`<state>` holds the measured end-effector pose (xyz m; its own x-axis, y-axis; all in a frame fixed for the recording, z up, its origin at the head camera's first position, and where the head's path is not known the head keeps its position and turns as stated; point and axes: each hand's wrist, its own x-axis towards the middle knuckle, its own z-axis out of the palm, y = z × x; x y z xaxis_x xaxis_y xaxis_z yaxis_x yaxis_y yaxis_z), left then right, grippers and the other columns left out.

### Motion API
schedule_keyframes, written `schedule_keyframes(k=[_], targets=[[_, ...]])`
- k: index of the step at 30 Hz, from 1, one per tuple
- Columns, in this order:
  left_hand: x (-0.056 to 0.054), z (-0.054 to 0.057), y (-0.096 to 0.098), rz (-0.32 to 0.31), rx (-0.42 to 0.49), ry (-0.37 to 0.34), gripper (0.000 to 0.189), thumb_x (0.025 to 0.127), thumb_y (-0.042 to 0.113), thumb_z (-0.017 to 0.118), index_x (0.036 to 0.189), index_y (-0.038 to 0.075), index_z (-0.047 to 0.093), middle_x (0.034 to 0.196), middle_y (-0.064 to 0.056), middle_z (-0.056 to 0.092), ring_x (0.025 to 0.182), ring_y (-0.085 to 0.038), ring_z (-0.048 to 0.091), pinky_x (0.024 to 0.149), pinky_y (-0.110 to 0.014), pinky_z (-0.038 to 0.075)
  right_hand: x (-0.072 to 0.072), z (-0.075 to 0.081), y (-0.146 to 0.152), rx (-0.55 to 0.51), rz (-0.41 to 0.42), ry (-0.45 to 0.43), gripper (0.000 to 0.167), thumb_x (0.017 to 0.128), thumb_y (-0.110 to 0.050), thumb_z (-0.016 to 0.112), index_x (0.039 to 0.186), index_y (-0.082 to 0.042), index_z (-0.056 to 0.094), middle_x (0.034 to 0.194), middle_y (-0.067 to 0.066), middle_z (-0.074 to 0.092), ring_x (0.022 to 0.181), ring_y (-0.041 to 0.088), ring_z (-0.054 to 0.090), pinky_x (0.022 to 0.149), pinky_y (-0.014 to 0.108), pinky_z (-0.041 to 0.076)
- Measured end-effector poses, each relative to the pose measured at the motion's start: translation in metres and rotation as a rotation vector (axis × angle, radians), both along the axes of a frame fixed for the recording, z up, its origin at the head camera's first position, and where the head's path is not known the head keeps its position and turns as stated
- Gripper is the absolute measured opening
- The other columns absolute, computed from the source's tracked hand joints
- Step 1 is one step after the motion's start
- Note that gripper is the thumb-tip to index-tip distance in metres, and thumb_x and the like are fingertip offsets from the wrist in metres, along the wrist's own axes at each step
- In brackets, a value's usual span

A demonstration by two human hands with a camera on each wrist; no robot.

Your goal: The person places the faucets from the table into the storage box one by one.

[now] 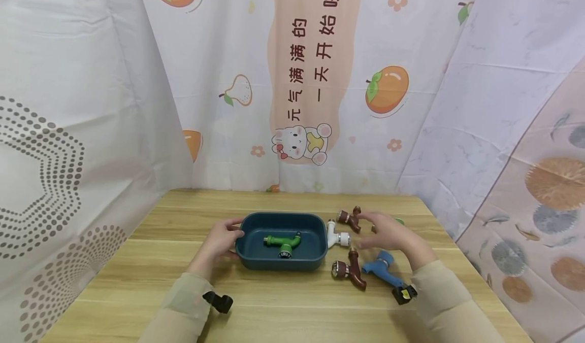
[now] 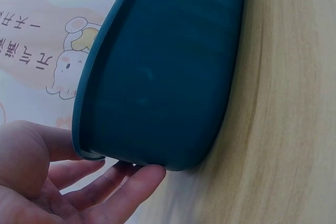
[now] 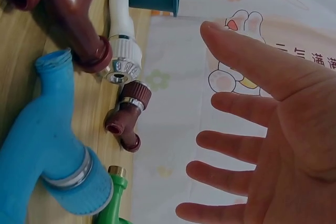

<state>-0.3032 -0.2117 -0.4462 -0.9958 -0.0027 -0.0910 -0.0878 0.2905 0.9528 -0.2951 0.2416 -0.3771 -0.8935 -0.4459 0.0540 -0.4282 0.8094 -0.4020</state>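
A dark teal plastic basin (image 1: pixel 283 264) stands on the wooden table with a green faucet (image 1: pixel 278 241) lying inside. My left hand (image 1: pixel 222 239) grips the basin's left end, thumb over the rim and fingers against the outer wall below it. To the right of the basin, my right hand (image 1: pixel 385 231) hovers above a group of faucets, fingers spread and nothing held. Around it lie a white faucet (image 1: pixel 333 237), a small brown faucet (image 1: pixel 351 220), a larger brown faucet (image 1: pixel 354 272) and a blue faucet (image 3: pixel 58 129). Another green faucet (image 3: pixel 113 198) is partly hidden behind the hand in the head view.
Printed curtains (image 1: pixel 237 38) hang behind the table (image 1: pixel 274 307) and along both sides. The white faucet lies close against the basin's right end. Each wrist wears a small black camera, the left camera (image 1: pixel 219 301) near the table's front.
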Motion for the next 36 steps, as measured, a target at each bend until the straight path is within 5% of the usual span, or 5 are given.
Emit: schedule_keyframes(k=[9,22,36], targets=[[0.000,0.000,0.000,0.004,-0.004,0.005,0.046,0.098,0.003,0.059,0.144,0.004,0.056,0.132,-0.028,0.058,0.108,-0.041,0.063,0.055,-0.050,0.061,0.005,-0.003,0.007,0.019,-0.009,-0.034,0.087,0.079,-0.030,0.088,0.151,-0.002,0.046,0.150,0.027,0.045,0.134,0.050,0.044,0.106,0.064,0.040],[0.000,0.000,0.001,0.007,-0.009,0.009,0.046,0.099,0.003,0.059,0.144,0.004,0.056,0.131,-0.027,0.059,0.107,-0.041,0.064,0.055,-0.050,0.061,0.013,-0.009,0.014,0.043,-0.076,-0.103,0.097,0.071,-0.033,0.091,0.151,-0.003,0.046,0.150,0.028,0.044,0.129,0.048,0.049,0.101,0.063,0.046],[0.000,0.000,0.001,0.010,-0.024,0.012,0.046,0.099,0.003,0.059,0.144,0.005,0.056,0.130,-0.026,0.060,0.105,-0.039,0.064,0.056,-0.049,0.061,0.018,-0.019,0.019,0.040,-0.074,-0.128,0.098,0.070,-0.033,0.093,0.151,-0.002,0.046,0.153,0.031,0.038,0.134,0.055,0.040,0.104,0.069,0.039]])
